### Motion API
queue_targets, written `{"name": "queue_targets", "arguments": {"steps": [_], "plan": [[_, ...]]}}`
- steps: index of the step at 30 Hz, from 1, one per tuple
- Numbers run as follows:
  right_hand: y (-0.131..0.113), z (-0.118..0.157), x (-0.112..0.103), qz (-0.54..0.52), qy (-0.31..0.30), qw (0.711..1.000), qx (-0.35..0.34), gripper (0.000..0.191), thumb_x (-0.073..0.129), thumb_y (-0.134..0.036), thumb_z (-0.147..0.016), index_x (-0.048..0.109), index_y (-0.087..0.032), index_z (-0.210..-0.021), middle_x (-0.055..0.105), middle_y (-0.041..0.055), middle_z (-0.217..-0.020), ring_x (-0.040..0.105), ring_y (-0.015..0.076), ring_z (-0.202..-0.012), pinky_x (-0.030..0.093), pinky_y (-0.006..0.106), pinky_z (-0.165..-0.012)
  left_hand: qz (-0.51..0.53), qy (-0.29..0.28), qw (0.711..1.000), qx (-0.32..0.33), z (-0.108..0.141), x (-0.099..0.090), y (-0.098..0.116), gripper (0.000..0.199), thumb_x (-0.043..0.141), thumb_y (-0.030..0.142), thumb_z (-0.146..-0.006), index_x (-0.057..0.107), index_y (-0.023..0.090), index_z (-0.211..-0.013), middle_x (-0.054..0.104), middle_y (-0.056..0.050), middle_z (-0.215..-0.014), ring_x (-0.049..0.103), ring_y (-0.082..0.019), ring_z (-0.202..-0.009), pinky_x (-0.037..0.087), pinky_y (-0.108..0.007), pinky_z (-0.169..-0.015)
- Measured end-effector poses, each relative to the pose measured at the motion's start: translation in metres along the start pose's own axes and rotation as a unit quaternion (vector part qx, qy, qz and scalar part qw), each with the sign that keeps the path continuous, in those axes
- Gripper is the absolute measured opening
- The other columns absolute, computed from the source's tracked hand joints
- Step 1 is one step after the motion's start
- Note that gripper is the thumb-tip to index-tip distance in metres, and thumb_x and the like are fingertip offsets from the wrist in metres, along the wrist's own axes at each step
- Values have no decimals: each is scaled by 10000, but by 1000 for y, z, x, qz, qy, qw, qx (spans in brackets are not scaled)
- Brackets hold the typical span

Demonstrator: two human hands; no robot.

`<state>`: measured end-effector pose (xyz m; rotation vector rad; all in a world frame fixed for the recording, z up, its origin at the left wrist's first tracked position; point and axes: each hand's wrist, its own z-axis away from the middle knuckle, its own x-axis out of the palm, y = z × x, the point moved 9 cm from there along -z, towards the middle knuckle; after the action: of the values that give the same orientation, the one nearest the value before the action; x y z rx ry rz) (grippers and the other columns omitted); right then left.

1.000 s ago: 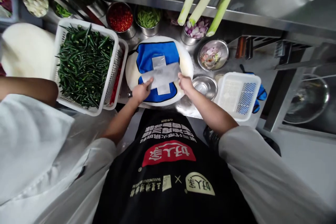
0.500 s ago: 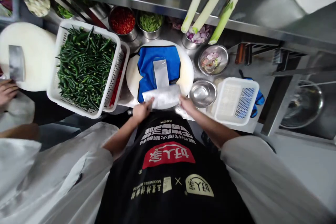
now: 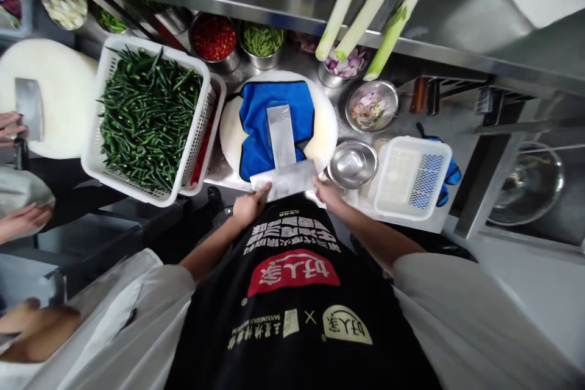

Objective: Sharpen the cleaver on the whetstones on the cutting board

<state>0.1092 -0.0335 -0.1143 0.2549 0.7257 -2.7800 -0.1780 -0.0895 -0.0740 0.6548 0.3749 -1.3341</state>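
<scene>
A cleaver (image 3: 286,180) lies across the near end of a grey whetstone (image 3: 281,131), its broad blade reaching from one hand to the other. My left hand (image 3: 250,204) is closed at its left end, where a short dark piece, possibly the handle's end, shows beside the fist. Fingers of my right hand (image 3: 328,192) grip the blade's right end. The whetstone sits on a blue cloth (image 3: 256,116) with black edging, spread over a round white chopping board (image 3: 325,111). How the blade's edge meets the stone is hard to make out.
A white basket of green chillies (image 3: 150,122) stands left, a metal bowl (image 3: 353,164) and white plastic basket (image 3: 411,178) right. Leeks (image 3: 342,6) overhang the shelf edge. Further left, a co-worker's hand (image 3: 10,125) is near another cleaver (image 3: 29,109) on a board (image 3: 64,97).
Both my hands and the cleaver have moved slightly toward my body, uncovering more of the whetstone. The co-worker at left has shifted, and more of their hands shows.
</scene>
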Motion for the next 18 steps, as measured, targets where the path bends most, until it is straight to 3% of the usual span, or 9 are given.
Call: {"name": "queue_targets", "arguments": {"steps": [4,6,7,10,12,14,16,18], "plan": [[-63,-43,5,-70,24,996,-57,522,694,-532,-980,432,-229,-646,408,-43,-467,350,96,-385,260,248,-402,-3,92,996,-19,-47,-56,-10,769,577,321,-1004,283,415,-1708,743,-78,-1273,732,-275,-1095,530,-328,-913],[-71,-43,3,-68,37,995,-69,523,669,-518,-1000,426,-226,-640,418,-37,-468,359,92,-387,261,238,-399,-16,110,994,-13,-53,-67,-10,758,569,317,-1006,293,415,-1705,739,-80,-1274,729,-277,-1099,528,-331,-923],[-60,-34,2,-49,38,997,-57,535,654,-515,-1008,423,-224,-622,425,-30,-459,372,94,-385,275,234,-402,-21,97,995,-6,-47,-60,-8,736,555,329,-1016,303,413,-1703,747,-82,-1238,735,-274,-1069,530,-330,-909],[-7,0,-4,12,26,1000,-1,568,608,-487,-1033,419,-217,-569,426,-14,-425,391,95,-379,319,226,-420,-20,25,999,13,-13,-14,0,690,533,389,-1035,328,413,-1694,762,-80,-1120,747,-257,-959,534,-317,-847],[3,2,-7,6,27,999,18,547,627,-479,-1022,436,-214,-583,435,-17,-432,385,94,-375,302,228,-405,-5,10,1000,14,-7,-2,3,728,565,390,-1016,312,415,-1698,765,-75,-1126,747,-253,-950,535,-312,-833],[-24,-20,-7,-26,35,999,1,498,649,-470,-1010,462,-212,-626,456,-23,-454,376,92,-377,266,231,-385,3,44,999,-1,-27,-22,1,763,583,352,-1000,295,413,-1704,763,-75,-1169,745,-259,-997,536,-312,-853],[-65,-46,-3,-58,41,997,-40,466,623,-451,-1025,469,-213,-656,459,-27,-466,360,89,-379,238,234,-376,3,98,995,-11,-53,-57,-2,773,581,315,-993,295,411,-1705,753,-74,-1230,736,-265,-1066,533,-314,-890],[-82,-54,-5,-72,55,994,-66,462,601,-445,-1036,459,-217,-659,444,-30,-461,349,90,-379,227,237,-373,-4,127,992,-11,-62,-75,-3,758,569,308,-999,304,408,-1703,749,-75,-1241,731,-269,-1093,529,-318,-909]]}}
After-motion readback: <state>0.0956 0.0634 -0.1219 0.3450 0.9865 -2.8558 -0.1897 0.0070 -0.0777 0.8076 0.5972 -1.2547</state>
